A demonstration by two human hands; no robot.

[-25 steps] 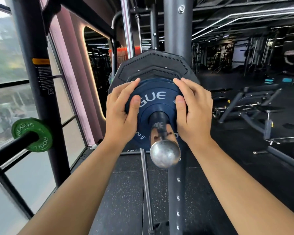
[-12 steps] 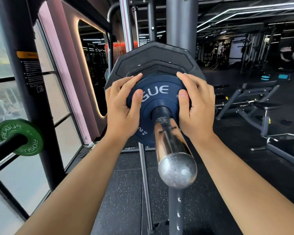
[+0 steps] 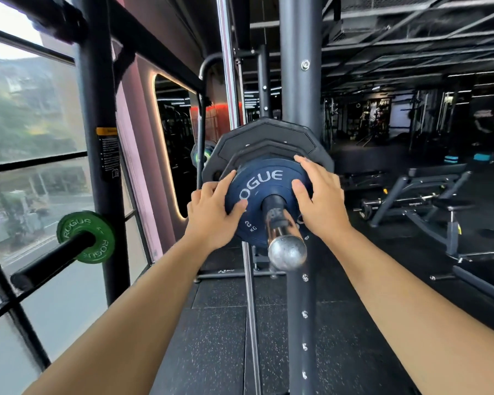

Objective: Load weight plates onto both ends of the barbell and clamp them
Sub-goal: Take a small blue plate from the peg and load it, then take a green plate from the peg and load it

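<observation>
The chrome barbell sleeve [image 3: 286, 243] points straight at me. A small blue 2 kg plate [image 3: 264, 183] marked ROGUE sits on it, flush against two larger black plates [image 3: 268, 135]. My left hand [image 3: 214, 212] presses on the blue plate's left edge with spread fingers. My right hand [image 3: 320, 201] lies on its right edge, fingers apart. Both hands flank the sleeve. No clamp shows on this end.
A grey rack upright [image 3: 297, 81] stands just behind the plates. At the left, a green ROGUE plate [image 3: 86, 238] hangs on a black storage peg by the window frame. A bench [image 3: 422, 195] stands at the right on the black rubber floor.
My hands have slid outward from a tight grip to the blue plate's edges, fingers loosening. The view has pulled back and the sleeve end looks shorter.
</observation>
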